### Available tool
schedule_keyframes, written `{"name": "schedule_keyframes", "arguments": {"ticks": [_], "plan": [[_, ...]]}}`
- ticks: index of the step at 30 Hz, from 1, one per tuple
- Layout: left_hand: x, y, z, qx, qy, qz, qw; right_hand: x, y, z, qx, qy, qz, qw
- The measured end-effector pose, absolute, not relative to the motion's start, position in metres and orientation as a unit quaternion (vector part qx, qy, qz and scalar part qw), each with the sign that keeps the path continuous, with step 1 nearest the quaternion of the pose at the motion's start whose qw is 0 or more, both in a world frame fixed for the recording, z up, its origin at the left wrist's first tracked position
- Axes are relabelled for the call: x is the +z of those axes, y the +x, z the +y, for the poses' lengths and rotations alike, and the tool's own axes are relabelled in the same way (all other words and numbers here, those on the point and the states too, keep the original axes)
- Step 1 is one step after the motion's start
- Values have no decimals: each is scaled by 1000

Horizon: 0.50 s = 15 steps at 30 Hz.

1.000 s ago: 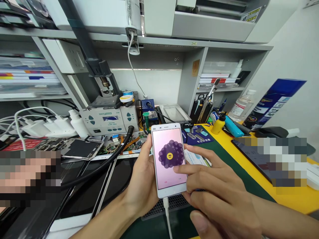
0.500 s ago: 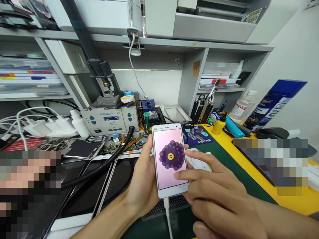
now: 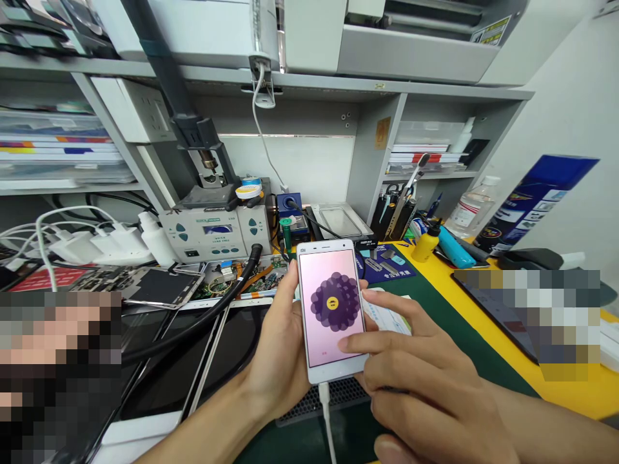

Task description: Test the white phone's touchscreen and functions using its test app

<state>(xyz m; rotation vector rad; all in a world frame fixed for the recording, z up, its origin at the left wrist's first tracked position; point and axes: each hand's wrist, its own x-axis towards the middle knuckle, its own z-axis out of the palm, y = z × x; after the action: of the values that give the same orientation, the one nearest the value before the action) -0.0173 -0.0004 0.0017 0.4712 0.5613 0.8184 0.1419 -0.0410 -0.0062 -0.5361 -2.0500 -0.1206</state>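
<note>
A white smartphone (image 3: 334, 348) is held upright, its lit pink screen showing a dark purple flower-like pattern with a yellow centre. My left hand (image 3: 275, 354) is wrapped round it from the left and from behind. From its bottom edge a white charging cable (image 3: 327, 415) runs down toward me. My right hand (image 3: 425, 367) is on the right with fingers apart, holding nothing. One fingertip is over the lower screen; whether it touches the glass I cannot tell. Another finger is near the phone's right edge.
Behind the phone stands a rework station (image 3: 207, 233) with a thick black hose (image 3: 207, 328) curving left. Circuit boards (image 3: 162, 283) and dark panels lie on the left. A yellow bottle (image 3: 426, 243), a clear bottle (image 3: 469, 209) and a blue can (image 3: 532, 200) stand at right. A green mat (image 3: 449, 322) covers the bench.
A small faint mark now shows near the bottom left of the phone's screen. The whole view has shifted slightly. Both hands keep nearly the same pose.
</note>
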Motion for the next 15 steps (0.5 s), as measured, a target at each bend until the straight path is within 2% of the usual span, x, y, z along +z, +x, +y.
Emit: {"name": "schedule_keyframes", "arguments": {"ticks": [15], "plan": [[3,-18,-1,402,214,263,850,-14,137,-37,-59,-208,-856,470]]}}
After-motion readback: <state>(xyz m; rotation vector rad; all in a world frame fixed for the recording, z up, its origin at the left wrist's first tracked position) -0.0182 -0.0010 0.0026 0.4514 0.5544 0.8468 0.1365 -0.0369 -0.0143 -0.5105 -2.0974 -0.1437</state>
